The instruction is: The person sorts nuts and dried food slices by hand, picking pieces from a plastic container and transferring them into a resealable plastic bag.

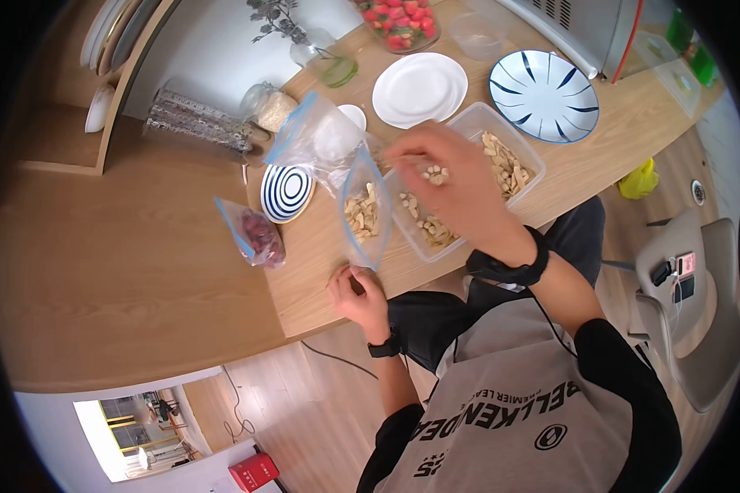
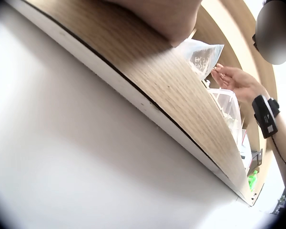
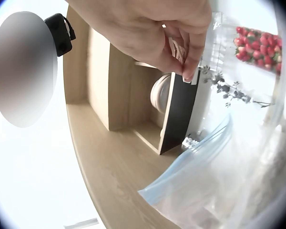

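My left hand is at the table's front edge, its curled fingers pinching the near end of a clear zip bag with a blue rim. The bag's mouth gapes, and pale dried slices lie inside. My right hand hovers over a clear plastic container, between it and the bag. Its thumb and fingertips pinch a few small pale slices. More pale slices fill the container, partly hidden under the right hand. In the right wrist view, a blue-rimmed zip bag lies below the hand.
Behind the bag lies another clear zip bag. A zip bag of dark red pieces and a blue-ringed plate stand left. White plates, a blue-striped plate, strawberries and a glass vase are farther back.
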`<state>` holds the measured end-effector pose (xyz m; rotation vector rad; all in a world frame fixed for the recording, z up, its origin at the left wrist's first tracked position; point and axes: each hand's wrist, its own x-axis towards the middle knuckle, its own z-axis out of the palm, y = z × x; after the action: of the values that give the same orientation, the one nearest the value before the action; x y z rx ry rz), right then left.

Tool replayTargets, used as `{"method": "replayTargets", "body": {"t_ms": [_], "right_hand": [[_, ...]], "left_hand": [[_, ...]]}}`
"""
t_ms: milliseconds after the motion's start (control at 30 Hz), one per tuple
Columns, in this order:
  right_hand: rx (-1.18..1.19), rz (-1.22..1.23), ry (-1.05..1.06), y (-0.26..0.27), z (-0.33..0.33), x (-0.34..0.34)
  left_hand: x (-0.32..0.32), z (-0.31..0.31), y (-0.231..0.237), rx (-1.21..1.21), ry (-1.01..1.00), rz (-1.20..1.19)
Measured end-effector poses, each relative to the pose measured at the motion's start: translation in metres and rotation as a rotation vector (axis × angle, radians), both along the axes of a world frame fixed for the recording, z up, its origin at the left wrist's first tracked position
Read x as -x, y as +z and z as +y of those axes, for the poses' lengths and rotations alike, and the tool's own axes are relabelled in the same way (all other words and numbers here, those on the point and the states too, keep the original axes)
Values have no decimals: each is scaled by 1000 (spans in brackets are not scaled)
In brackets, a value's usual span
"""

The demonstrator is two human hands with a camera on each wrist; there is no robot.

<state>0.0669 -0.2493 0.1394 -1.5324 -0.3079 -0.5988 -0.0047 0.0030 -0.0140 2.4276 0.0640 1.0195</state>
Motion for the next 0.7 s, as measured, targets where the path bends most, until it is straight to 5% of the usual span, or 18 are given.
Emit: {"method": "replayTargets", "body": {"t_ms": [133, 333, 533, 700], "right_hand": [[192, -92, 156, -9, 28, -10], [210, -128, -112, -9, 22, -3], [49, -44, -125, 25, -3, 17], [-139, -308, -120, 46, -17, 43]], "left_hand": [[0, 0, 2, -13, 6, -3], [1, -3, 5, -16, 5, -32], [-2, -2, 0, -2, 11, -32], [0, -3, 5, -24, 12, -19]]}}
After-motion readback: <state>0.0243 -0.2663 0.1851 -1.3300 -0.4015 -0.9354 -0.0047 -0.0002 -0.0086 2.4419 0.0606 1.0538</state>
